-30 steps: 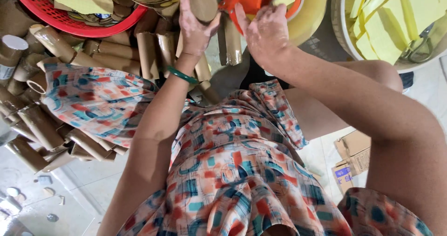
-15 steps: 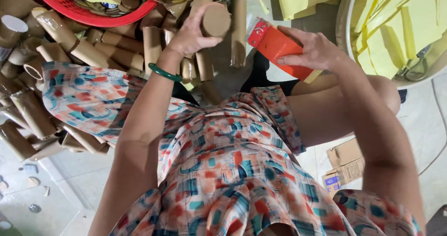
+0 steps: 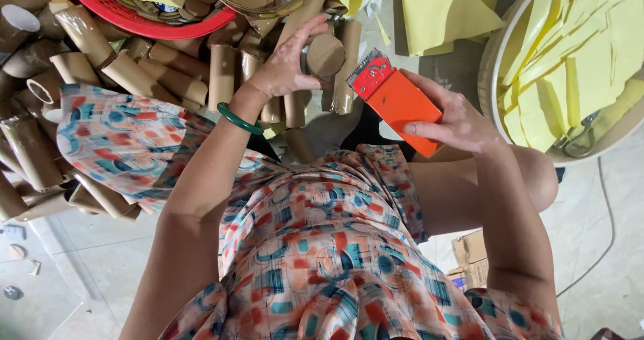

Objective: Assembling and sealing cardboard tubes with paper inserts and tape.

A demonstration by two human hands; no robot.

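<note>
Gripping a capped cardboard tube (image 3: 326,55) by fingertips above the tube pile (image 3: 168,78), the left hand (image 3: 285,68) could drop it if the pinch shifts, while the right hand (image 3: 456,122), clamped on an orange tape cutter (image 3: 396,102) just beside, risks its toothed edge nicking fingers.

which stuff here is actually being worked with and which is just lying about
In hand:
- left hand grips an upright cardboard tube by its capped end
- right hand holds an orange tape dispenser

Lying about:
- loose cardboard tubes piled on the floor
- red basket
- round tub of yellow paper sheets
- small cardboard boxes
</note>
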